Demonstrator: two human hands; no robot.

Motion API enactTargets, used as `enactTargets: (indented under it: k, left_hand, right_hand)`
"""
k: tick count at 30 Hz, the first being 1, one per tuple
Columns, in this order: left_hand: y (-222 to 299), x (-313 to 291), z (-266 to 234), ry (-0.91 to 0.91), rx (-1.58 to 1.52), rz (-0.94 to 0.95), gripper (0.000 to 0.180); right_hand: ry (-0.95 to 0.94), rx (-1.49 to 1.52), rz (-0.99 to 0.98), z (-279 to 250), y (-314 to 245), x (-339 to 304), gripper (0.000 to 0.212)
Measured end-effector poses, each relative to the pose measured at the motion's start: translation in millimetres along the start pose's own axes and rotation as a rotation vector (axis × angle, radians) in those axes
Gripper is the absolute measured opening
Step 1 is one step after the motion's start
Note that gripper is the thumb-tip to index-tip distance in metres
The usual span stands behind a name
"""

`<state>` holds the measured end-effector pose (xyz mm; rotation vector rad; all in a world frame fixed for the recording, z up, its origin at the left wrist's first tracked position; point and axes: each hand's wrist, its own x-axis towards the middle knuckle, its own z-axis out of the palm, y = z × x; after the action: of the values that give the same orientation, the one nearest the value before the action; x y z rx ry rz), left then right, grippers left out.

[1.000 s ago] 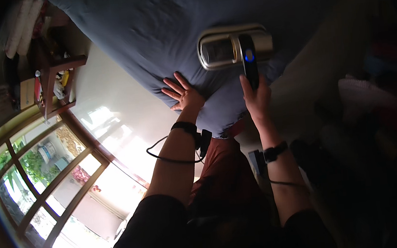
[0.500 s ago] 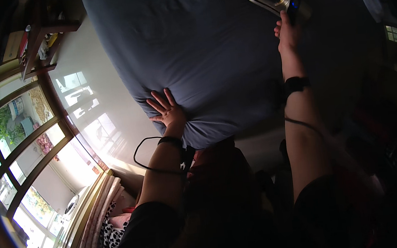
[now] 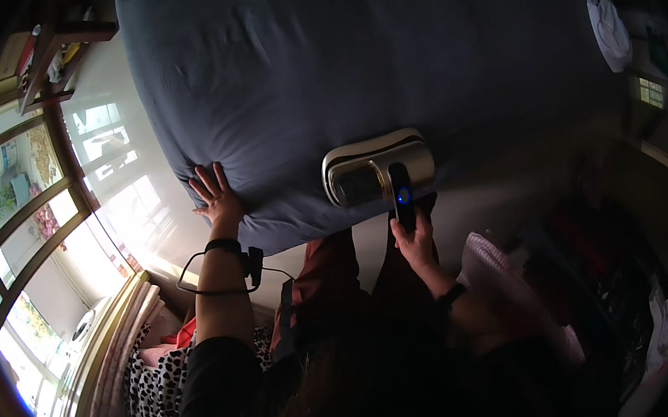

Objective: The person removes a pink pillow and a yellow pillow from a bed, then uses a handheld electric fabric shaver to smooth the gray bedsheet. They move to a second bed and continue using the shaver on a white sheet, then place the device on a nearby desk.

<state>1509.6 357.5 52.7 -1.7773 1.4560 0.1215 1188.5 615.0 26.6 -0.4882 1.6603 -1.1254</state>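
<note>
A grey fitted sheet [image 3: 283, 93] covers the mattress in front of me. My left hand [image 3: 221, 205] lies on the sheet's near left corner, palm down with fingers spread. Wrapped round the dark handle of a gold and black handheld mattress vacuum [image 3: 361, 157] is my right hand [image 3: 415, 237]. The vacuum's wide head rests on the sheet close to the near edge, and a blue light glows on its handle. Both wrists wear dark bands, and a cable loops from the left one.
Windows [image 3: 22, 230] and a glossy pale wall [image 3: 115, 149] run along the left. Rolled fabric [image 3: 105, 383] and a spotted cloth [image 3: 154, 386] lie below them. White cloth [image 3: 609, 29] sits at the far right; pink striped cloth [image 3: 492, 265] lies near my right arm.
My right hand has drawn the vacuum from the far right of the bed back to the near edge, and its arm is now bent. My left hand stays pressed on the corner.
</note>
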Motion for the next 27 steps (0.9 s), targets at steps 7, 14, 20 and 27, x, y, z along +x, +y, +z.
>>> enactTargets:
  k: [7,14,20,27]
  left_hand:
    - [168.3,-96.6,-64.9,-0.004,-0.537,-0.08,0.107]
    - [285.9,-188.4,-42.1,-0.158,-0.555,-0.089,0.121]
    - [292.0,-211.2,-20.1,-0.117,-0.763,-0.118,0.117]
    - [284.4,-207.5,2.9,0.052,-0.919,-0.244,0.112]
  right_hand:
    - [0.173,-0.126,-0.139,-105.9,-43.9,171.6,0.031]
    - [-0.041,-0.052,-0.264,-57.9,-184.2,332.1,0.039]
    - [-0.317,-0.144,-0.316,-72.8,-163.9,309.5,0.039]
    - [-0.511,-0.827,-0.398,-243.6,-66.8,155.0,0.034]
